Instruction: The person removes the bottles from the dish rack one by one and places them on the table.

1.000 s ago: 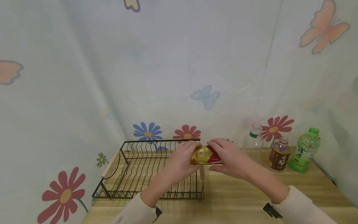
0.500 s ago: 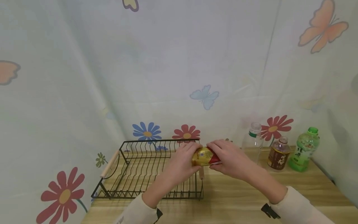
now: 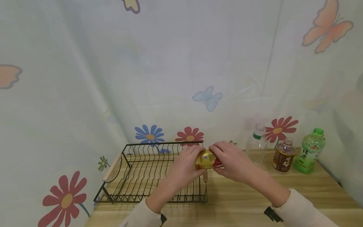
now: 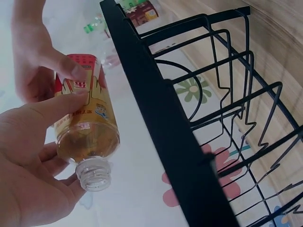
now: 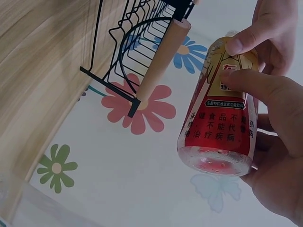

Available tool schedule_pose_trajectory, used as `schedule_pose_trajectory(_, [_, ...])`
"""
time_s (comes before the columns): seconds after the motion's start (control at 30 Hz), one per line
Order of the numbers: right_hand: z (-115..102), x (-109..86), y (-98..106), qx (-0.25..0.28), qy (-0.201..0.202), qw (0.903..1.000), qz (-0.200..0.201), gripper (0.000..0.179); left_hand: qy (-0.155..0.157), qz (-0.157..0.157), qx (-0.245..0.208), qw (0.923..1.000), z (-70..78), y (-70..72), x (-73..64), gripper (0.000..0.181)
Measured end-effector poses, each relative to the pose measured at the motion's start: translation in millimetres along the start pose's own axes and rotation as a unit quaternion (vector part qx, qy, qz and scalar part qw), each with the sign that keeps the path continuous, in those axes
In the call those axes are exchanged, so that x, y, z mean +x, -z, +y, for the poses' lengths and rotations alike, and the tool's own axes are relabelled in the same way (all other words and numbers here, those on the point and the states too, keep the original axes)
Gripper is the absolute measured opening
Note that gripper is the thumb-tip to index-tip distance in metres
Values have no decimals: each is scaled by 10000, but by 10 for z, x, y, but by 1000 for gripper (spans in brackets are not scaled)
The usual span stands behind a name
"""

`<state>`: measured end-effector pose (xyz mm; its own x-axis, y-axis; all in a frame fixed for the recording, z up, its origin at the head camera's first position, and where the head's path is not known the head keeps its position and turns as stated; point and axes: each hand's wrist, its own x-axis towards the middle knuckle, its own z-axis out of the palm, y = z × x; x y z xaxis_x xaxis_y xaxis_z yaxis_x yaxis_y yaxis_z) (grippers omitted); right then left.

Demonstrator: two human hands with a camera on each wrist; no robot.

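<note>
Both hands hold a red and gold plastic drink bottle (image 3: 206, 160) sideways, above the right end of a black wire dish rack (image 3: 150, 201). My left hand (image 3: 185, 165) grips its neck-side half, thumb below and fingers over the top in the head view. The base half is in my right hand (image 3: 233, 162), gripped the same way. In the left wrist view the bottle's bare, uncapped neck (image 4: 94, 175) points towards the camera, and the gold part looks see-through near the shoulder. The right wrist view shows its clear base (image 5: 215, 161) and red label with dark printed characters.
The rack has pale wooden handles (image 3: 112, 168) and stands on a wood-grain table (image 3: 241, 201). At the back right stand a clear bottle (image 3: 256, 148), a brown-labelled bottle (image 3: 283, 159) and a green bottle (image 3: 310, 151). A flower-printed curtain (image 3: 170, 78) hangs behind.
Both hands stay on the bottle in nearly the same place. Less of the red part shows beside my right hand, and the bottle sits slightly lower in the head view.
</note>
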<state>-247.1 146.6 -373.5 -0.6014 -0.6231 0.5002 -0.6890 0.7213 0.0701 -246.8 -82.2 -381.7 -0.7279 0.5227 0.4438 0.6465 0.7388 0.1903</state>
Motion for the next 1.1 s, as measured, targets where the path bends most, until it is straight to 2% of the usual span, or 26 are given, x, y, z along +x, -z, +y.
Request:
schedule_pose_trajectory(0.17, [16,-16,2,47,44,10000,-68,71,78,-154,-131,9998,-29,-4,-12,74])
schedule_pose_trajectory(0.23, [30,-25,2,57,62,9999,-93,71,207,-228,-303,9991,-66,7,-24,78])
schedule_pose_trajectory(0.33, [78,-43,5,93,33,9999,-62,72,461,-167,-609,9969,-147,47,-59,83])
schedule_pose_trajectory(0.47, [169,-82,29,286,-215,9994,-8,74,846,-15,-868,9926,-266,137,-143,88])
schedule_pose_trajectory(0.6, [260,-130,74,752,-565,9956,-36,75,1210,-85,-958,9880,-367,211,-264,93])
schedule_pose_trajectory(0.73, [359,-183,69,1249,-852,9885,-16,76,1343,-208,-1011,9855,-448,234,-402,96])
schedule_pose_trajectory(0.8, [413,-213,38,1489,-943,9843,70,76,1343,-386,-1025,9849,-474,234,-479,97])
schedule_pose_trajectory(0.9, [487,-253,-22,1950,-1090,9745,198,75,1074,-854,-1079,9846,-516,224,-595,99])
schedule_pose_trajectory(1.03, [553,-284,-110,2524,-1340,9577,326,71,751,-1601,-1328,9752,-565,228,-748,95])
schedule_pose_trajectory(1.1, [581,-298,-176,2794,-1444,9485,387,69,718,-1870,-1415,9695,-588,236,-824,91])
